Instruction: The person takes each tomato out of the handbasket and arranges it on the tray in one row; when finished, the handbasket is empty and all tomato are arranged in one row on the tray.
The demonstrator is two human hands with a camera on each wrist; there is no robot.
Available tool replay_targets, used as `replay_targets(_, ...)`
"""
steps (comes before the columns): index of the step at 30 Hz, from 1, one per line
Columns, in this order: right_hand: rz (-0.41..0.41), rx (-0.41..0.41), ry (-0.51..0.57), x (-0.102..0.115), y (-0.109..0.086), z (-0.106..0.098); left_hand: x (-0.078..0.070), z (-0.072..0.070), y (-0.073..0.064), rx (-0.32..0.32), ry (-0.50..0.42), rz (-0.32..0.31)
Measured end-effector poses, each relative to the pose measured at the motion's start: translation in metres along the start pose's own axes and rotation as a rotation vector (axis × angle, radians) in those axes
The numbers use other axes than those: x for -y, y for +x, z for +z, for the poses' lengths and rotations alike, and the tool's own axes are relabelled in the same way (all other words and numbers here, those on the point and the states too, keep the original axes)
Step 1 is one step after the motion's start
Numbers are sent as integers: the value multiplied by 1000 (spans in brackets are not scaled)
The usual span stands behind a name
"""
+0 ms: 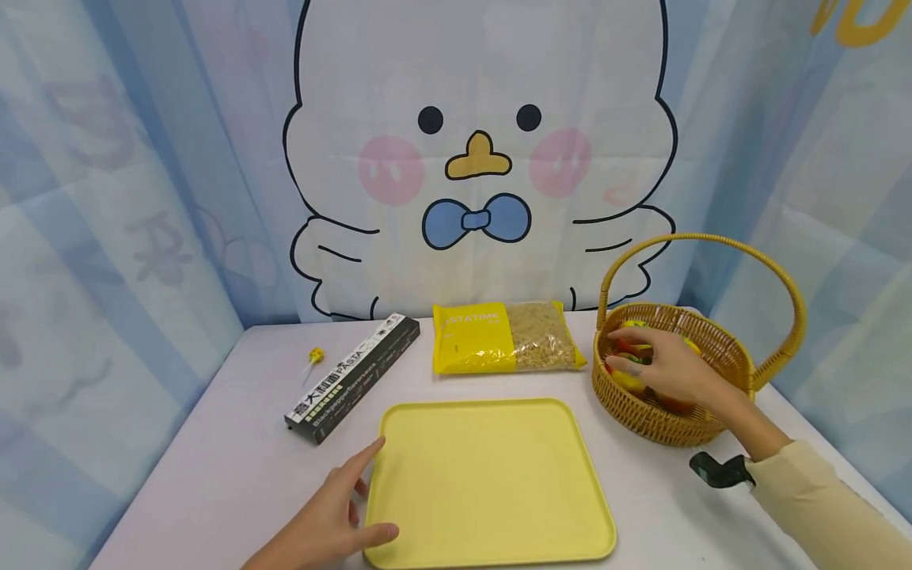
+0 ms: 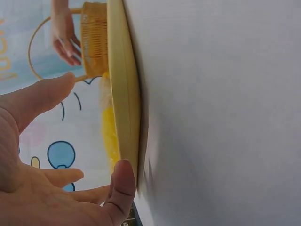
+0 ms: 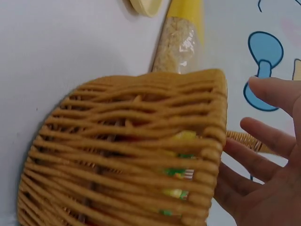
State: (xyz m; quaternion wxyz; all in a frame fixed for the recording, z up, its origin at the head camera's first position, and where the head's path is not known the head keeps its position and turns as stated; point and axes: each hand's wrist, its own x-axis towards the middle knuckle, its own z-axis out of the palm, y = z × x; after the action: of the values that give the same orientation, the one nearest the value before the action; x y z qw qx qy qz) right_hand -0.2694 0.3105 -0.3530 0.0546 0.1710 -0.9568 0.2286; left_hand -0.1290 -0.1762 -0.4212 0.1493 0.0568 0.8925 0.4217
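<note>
My left hand [image 1: 331,507] is at the left edge of a yellow rectangular tray [image 1: 492,483], its fingers loosely spread. One fingertip [image 2: 123,181] appears against the tray's side in the left wrist view; the thumb reaches over the front left part. My right hand [image 1: 673,368] hangs over the opening of a wicker basket [image 1: 655,427] with a tall arched handle [image 1: 741,244]. Its fingers are extended and loosely bent, with nothing visible between them in the right wrist view. Under them lie yellow, red and green things [image 1: 628,381], partly hidden by the hand and the weave.
A yellow bag of pasta [image 1: 473,340] with a clear window lies behind the tray. To its left is a long black-and-white pasta box [image 1: 352,380], placed diagonally. A small yellow item [image 1: 316,356] lies beside the box. Printed curtains surround the white table.
</note>
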Motion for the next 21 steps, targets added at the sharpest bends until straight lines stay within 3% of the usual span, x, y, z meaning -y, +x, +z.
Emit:
replay_targets(7,79,-9,-33,-17,-7,-10,4,0,-4,46,-9,-3)
replay_targets(17,70,-39,-78,-48,-22,-19,48,8,9,111,-60,70)
replay_targets(21,58,-17,-95,-57,-24,-22,50,8,10,150,-71,77)
